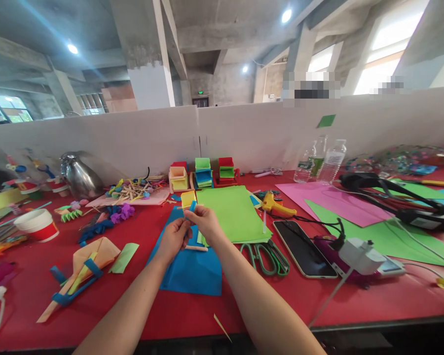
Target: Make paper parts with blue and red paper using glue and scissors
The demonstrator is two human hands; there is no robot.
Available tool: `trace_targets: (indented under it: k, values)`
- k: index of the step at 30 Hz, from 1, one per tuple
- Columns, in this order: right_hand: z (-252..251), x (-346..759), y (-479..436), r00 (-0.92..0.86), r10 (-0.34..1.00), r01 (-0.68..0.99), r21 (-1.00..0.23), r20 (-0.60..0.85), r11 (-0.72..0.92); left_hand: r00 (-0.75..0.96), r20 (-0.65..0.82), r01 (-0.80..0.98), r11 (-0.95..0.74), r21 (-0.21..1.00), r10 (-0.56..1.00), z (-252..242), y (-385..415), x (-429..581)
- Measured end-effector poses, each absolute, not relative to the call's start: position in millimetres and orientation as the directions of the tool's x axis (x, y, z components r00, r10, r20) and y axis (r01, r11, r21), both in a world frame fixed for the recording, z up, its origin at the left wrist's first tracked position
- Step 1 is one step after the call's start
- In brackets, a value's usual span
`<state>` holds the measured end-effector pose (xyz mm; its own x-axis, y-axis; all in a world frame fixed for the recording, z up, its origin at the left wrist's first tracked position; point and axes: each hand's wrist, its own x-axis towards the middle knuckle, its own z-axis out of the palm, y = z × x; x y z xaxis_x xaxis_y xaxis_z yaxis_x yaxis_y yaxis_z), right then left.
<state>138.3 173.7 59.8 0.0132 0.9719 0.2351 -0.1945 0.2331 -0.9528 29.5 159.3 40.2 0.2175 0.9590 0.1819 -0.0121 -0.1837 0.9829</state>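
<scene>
Now right hand (204, 223) pinches blue strip (193, 206); left hand (175, 240) curls, grip unclear; red tabletop (185, 318) runs beyond blue sheet's (190, 282) near edge.

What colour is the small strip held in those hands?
The strip is blue, as the head view shows.

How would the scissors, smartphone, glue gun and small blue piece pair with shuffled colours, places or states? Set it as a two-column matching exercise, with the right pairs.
Column one:
1. Scissors
2. Smartphone
3. Glue gun
4. Small blue piece

Column two:
A. Yellow body
B. Sticking up from the right hand
C. Green handles
D. Lying flat, screen up and dark

Right pairs: 1-C, 2-D, 3-A, 4-B
</scene>
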Motion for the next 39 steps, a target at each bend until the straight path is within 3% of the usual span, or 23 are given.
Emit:
trace_targets:
  k: [18, 25, 32, 39]
  values:
    - [68.6, 145.4, 172.4, 0.079, 0.996, -0.386, -0.92, 0.044, 0.071, 0.29, 0.238, 0.024, -0.255, 0.967, 0.927, 46.2, 156.3, 33.6]
    - [66.8, 145.8, 177.1, 0.166, 0.983, -0.347, -0.928, 0.081, 0.135, 0.312, 0.202, -0.026, -0.204, 0.979, 0.928, 45.5, 152.5, 32.8]
    - [72.8, 180.2, 186.4, 0.329, 0.934, -0.255, -0.94, 0.138, 0.228, 0.46, 0.083, 0.026, -0.107, 0.994, 0.884, 39.7, 146.3, 39.2]
    - [67.0, 165.2, 181.5, 0.048, 0.988, -0.159, -0.976, 0.144, 0.15, 0.295, 0.135, 0.015, -0.146, 0.989, 0.946, 36.7, 153.1, 34.2]
